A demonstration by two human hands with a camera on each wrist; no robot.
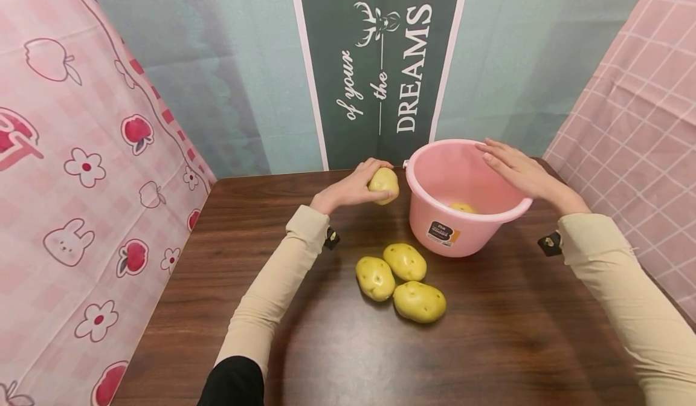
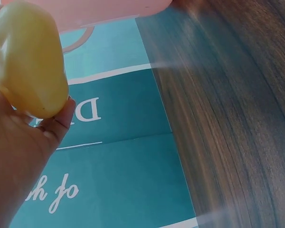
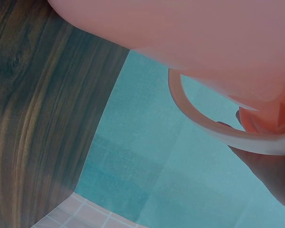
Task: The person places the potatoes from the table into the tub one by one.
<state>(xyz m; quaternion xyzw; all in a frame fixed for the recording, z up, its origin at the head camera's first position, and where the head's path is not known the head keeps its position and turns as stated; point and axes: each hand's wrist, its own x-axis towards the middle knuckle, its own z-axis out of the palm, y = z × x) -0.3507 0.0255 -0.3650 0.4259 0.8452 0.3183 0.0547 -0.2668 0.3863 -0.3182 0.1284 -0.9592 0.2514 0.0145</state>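
In the head view my left hand grips a yellow potato above the table, just left of the pink bucket. The left wrist view shows this potato close up, with fingers and thumb around its lower end. My right hand rests on the bucket's right rim, its fingers fairly straight. In the right wrist view the bucket's handle partly covers that hand. Another potato lies inside the bucket, partly hidden by the near rim.
Three potatoes lie close together in front of the bucket: one at left, one behind and one nearer. The brown wooden table meets a teal cloth at its back edge. Pink patterned cloths hang at both sides.
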